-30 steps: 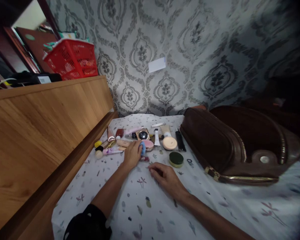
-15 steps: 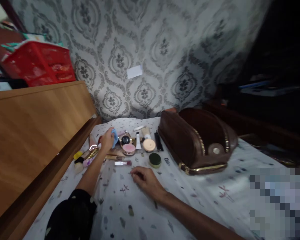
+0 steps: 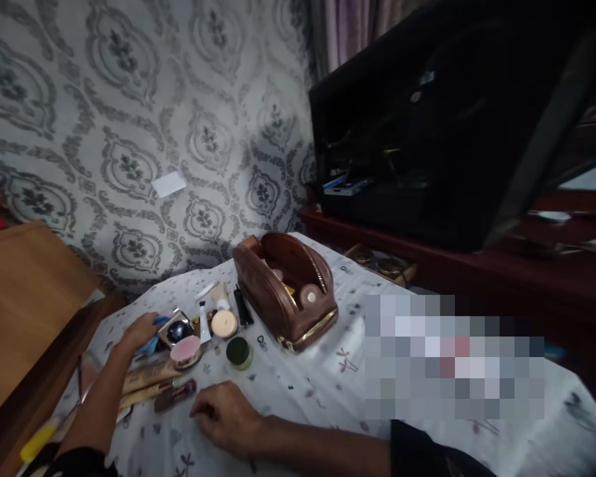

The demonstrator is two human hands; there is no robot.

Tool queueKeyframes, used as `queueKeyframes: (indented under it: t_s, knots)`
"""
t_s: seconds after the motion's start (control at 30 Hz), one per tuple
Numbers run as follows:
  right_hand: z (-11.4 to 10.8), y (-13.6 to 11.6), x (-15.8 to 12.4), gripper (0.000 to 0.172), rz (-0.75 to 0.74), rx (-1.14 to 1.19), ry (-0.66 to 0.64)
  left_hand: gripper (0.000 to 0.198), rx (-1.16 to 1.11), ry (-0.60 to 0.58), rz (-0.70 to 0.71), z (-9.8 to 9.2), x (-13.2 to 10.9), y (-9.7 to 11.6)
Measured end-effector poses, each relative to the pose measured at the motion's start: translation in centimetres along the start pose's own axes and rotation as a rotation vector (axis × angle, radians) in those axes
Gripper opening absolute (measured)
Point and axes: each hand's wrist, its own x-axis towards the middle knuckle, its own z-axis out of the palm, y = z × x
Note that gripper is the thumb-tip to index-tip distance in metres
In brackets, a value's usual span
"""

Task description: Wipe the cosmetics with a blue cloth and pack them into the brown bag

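My left hand (image 3: 138,332) reaches in among the cosmetics, its fingers closed on a soft blue item (image 3: 149,344) that looks like a cloth. Right beside it are an open compact (image 3: 177,328) with a dark round middle and a pink round compact (image 3: 186,350). My right hand (image 3: 228,419) rests on the patterned sheet with its fingers curled in and nothing visible in them. Just left of its fingertips lies a lip gloss tube (image 3: 176,395). Farther back are a beige round compact (image 3: 224,324), a white tube (image 3: 204,322) and a dark green lidded jar (image 3: 239,353).
A brown bag (image 3: 283,291) stands unzipped behind the cosmetics, with some items inside. A black tube (image 3: 243,306) leans near it. Wooden furniture (image 3: 34,278) borders the left side, and a large black screen (image 3: 427,132) stands on the right.
The view has swung to the right, so the bag and cosmetics appear farther left. My left hand stays at the blue item. My right hand remains curled on the sheet.
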Motion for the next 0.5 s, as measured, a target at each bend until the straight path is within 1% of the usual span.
queueKeyframes:
  t_s: [0.07,0.17,0.37,0.5]
  knots:
    - [-0.1,-0.2,0.0,0.035,0.001,-0.012,-0.015,0.02,0.076,0.043,-0.06,0.2,-0.3,0.2]
    - [-0.4,-0.5,0.0,0.035,-0.001,-0.029,-0.025,0.023,0.143,0.084,-0.131,0.2,-1.3,0.4]
    - [-0.8,-0.8,-0.1,0.034,-0.024,-0.057,-0.027,0.027,0.162,0.04,-0.171,-0.4,-3.2,1.4]
    - [-0.7,-0.7,0.2,0.031,-0.055,-0.089,-0.02,0.033,0.219,0.041,-0.198,-0.9,-4.1,1.8]
